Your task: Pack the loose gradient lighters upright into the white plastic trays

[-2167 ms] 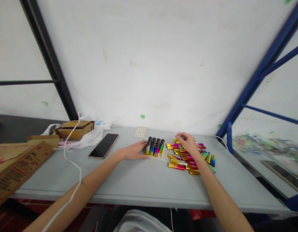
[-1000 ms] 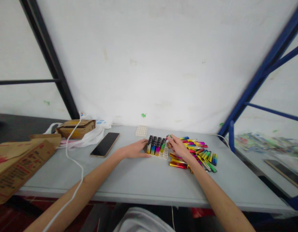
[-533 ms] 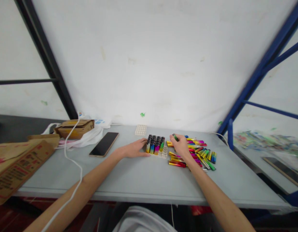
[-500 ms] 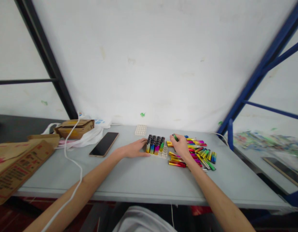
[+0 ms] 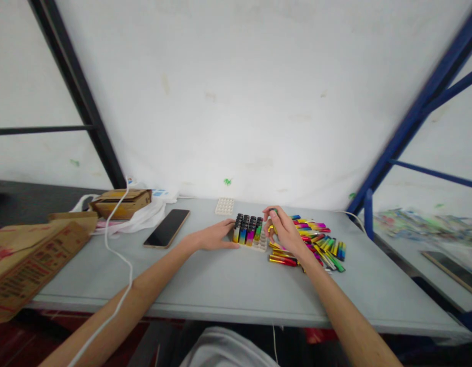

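While the left hand (image 5: 216, 235) lies with thumb and fingers spread about the left end of a white tray (image 5: 261, 244), the right hand (image 5: 285, 230) is raised just past the tray's right end, so that the tray sits between the two. Whether the left hand grips the tray or only rests against it cannot be told, as its fingertips run behind the standing lighters (image 5: 246, 230); its thumb reaches the near left corner. The right hand has its thumb and fingers bent around a lighter (image 5: 273, 210), of which only a small dark and green end shows at the fingertips, on the hand's upper left side; the rest is hidden. This lighter is apart from the standing ones, which are upright in close rows with black tops and shiny bodies in silver, blue, magenta and green. White sockets show along the tray's right side, nearest the right hand. To the right, partly under that hand and its forearm, a loose pile of lighters (image 5: 328, 244) lies flat on the grey table (image 5: 228, 285), in gold, red, purple, green and blue. A second white tray (image 5: 224, 206) lies near the wall, beyond the first. Well to the left of the left hand is a phone (image 5: 167, 228), its screen dark.
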Action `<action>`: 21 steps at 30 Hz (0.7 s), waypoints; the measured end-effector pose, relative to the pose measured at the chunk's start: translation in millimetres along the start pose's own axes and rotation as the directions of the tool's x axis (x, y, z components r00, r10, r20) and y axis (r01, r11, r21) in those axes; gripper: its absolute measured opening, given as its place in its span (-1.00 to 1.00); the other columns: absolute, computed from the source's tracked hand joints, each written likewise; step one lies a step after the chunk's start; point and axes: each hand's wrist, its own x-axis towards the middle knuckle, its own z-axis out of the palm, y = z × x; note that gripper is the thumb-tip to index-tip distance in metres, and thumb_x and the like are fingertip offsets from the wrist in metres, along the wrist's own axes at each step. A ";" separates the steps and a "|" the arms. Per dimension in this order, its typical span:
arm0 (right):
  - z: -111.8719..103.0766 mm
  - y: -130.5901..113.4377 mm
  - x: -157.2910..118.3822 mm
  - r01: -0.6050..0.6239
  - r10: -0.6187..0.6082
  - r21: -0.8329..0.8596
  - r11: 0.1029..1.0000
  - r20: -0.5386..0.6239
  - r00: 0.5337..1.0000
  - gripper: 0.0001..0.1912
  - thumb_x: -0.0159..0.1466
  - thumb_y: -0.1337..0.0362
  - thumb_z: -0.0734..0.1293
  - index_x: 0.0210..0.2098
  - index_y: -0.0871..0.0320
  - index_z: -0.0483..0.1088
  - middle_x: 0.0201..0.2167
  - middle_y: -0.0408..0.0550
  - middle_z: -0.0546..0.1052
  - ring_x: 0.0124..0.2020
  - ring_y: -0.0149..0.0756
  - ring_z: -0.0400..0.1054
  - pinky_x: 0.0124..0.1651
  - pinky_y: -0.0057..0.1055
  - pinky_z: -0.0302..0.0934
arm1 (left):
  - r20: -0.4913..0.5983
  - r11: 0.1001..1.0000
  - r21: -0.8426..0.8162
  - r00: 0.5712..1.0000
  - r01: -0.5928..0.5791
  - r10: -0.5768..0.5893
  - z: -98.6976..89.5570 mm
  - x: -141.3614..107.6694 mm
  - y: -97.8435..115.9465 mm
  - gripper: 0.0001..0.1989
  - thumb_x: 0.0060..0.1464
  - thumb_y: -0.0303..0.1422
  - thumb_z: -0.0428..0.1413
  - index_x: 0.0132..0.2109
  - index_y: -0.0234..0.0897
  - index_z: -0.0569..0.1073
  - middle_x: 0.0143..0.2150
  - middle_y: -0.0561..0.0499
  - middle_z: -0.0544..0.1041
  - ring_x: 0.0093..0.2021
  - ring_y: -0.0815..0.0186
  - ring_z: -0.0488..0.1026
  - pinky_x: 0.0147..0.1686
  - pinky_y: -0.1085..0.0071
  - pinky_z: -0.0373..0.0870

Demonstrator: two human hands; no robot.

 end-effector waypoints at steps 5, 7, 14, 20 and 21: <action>-4.2 -9.3 -0.2 0.205 -0.183 -0.280 0.938 0.103 0.978 -0.53 0.49 -0.13 0.21 -0.25 0.10 0.49 -0.26 -0.01 0.51 -0.20 -0.19 0.41 -0.08 -0.29 0.31 | -0.006 1.000 -0.013 1.000 -0.026 0.026 -1.4 -1.2 2.3 -0.22 0.30 0.06 0.18 0.44 -0.33 0.24 0.46 -0.29 0.28 0.46 -0.07 0.23 0.48 0.10 0.11; -4.5 -5.8 0.6 0.202 -0.150 -0.367 0.908 0.165 0.975 -0.55 0.50 -0.10 0.21 -0.25 0.09 0.51 -0.31 -0.04 0.54 -0.28 -0.20 0.39 -0.16 -0.31 0.27 | -0.003 1.000 -0.009 1.000 -0.019 0.019 -2.4 -1.4 4.1 -0.22 0.31 0.08 0.17 0.44 -0.32 0.25 0.46 -0.28 0.28 0.46 -0.06 0.23 0.48 0.13 0.11; -6.9 8.7 0.4 0.179 -0.087 -0.382 0.907 0.246 0.965 -0.71 0.45 0.03 0.34 0.01 0.05 0.50 -0.41 -0.15 0.57 -0.40 -0.23 0.43 -0.26 -0.36 0.24 | 0.013 1.000 -0.009 1.000 0.015 -0.015 -3.2 -0.5 6.1 -0.21 0.30 0.07 0.18 0.43 -0.36 0.25 0.46 -0.32 0.26 0.46 -0.09 0.22 0.48 0.08 0.10; -8.8 3.4 -2.1 0.178 -0.074 -0.395 0.901 0.264 0.962 -0.74 0.43 0.05 0.37 -0.02 0.05 0.50 -0.41 -0.16 0.57 -0.39 -0.24 0.45 -0.27 -0.37 0.26 | 0.008 1.000 0.002 1.000 -0.007 0.007 -1.7 -1.0 3.3 -0.23 0.31 0.07 0.17 0.43 -0.34 0.24 0.46 -0.30 0.27 0.45 -0.07 0.23 0.48 0.11 0.12; -9.1 3.3 -2.1 0.170 -0.069 -0.392 0.904 0.259 0.963 -0.75 0.43 0.05 0.37 -0.04 0.06 0.51 -0.41 -0.15 0.58 -0.39 -0.24 0.46 -0.27 -0.37 0.26 | 0.005 1.000 0.004 1.000 -0.008 0.008 -1.6 -1.1 3.3 -0.23 0.31 0.07 0.17 0.43 -0.34 0.24 0.45 -0.29 0.28 0.45 -0.07 0.23 0.48 0.12 0.12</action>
